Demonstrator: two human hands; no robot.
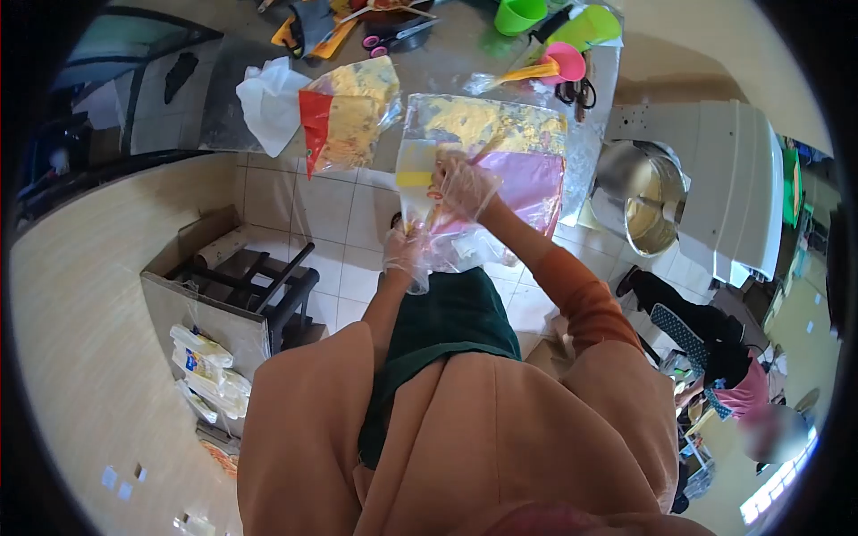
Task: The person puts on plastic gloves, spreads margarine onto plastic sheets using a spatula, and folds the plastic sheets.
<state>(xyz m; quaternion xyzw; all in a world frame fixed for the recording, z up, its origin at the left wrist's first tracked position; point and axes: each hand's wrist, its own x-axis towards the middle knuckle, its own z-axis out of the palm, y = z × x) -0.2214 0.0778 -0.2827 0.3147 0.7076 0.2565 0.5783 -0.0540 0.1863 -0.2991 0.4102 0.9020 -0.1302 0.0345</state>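
My right hand [466,185], in a clear plastic glove, is closed over the left part of a plastic-covered board with a yellowish, patchy surface [487,112]. Its fingers meet at a small piece that I cannot make out. Beside these fingertips is a pale translucent flat piece with a yellow band [414,178]. Lower and to the left, my gloved left hand [407,250] is closed at the near left edge of the board, by a small orange-yellow strip [434,215]; what it grips is hidden. A pink sheet [527,183] covers the board's nearer right part.
Left of the board lie a yellowish sheet with a red corner [350,121] and white paper [271,103]. Pink-handled scissors [380,43], a green cup [518,15] and a pink cup [566,62] stand farther back. A metal pot [657,223] is at right; another person [746,380] is beyond.
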